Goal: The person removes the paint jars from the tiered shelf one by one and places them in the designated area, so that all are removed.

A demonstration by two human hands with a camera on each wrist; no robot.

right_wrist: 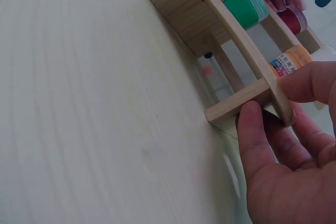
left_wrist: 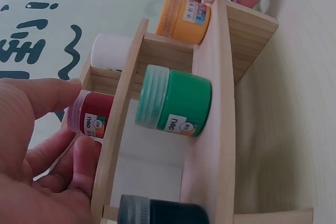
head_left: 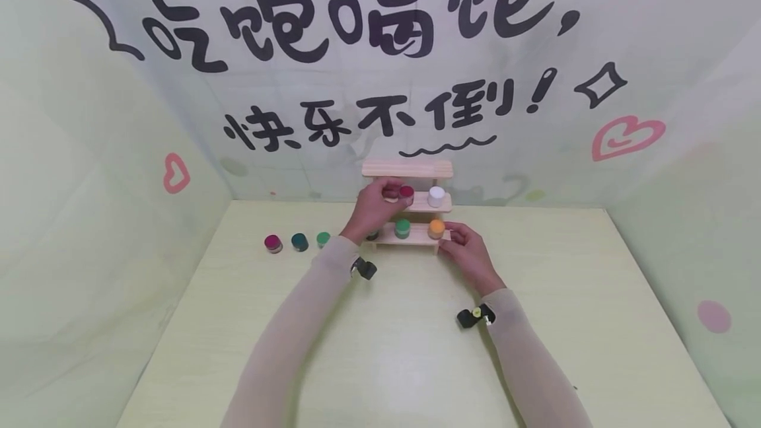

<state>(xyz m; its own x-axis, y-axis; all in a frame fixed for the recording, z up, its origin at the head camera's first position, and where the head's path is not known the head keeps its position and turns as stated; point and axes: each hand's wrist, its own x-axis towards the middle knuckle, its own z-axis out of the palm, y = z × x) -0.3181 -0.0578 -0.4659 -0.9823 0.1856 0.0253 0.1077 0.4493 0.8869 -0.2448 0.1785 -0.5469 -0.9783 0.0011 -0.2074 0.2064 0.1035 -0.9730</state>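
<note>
A small wooden tiered rack (head_left: 407, 169) stands on the table near the back wall. On its middle shelf, my left hand (head_left: 373, 209) pinches a dark red paint jar (left_wrist: 97, 114) between thumb and fingers. To the right of that jar is a white-lidded jar (head_left: 436, 197). The lower shelf carries a green paint jar (left_wrist: 176, 100), an orange paint jar (head_left: 436, 229) and a dark teal jar (left_wrist: 165, 212), the last partly hidden by the left arm in the head view. My right hand (head_left: 470, 253) grips the lower shelf's right end, thumb on top beside the orange jar.
Left of the rack, a magenta-lidded jar (head_left: 273, 244), a teal jar (head_left: 300, 242) and a light green jar (head_left: 323, 238) stand in a row on the table (head_left: 368, 349). Behind the rack hangs a printed cloth (head_left: 333, 98). Cloth also covers both sides.
</note>
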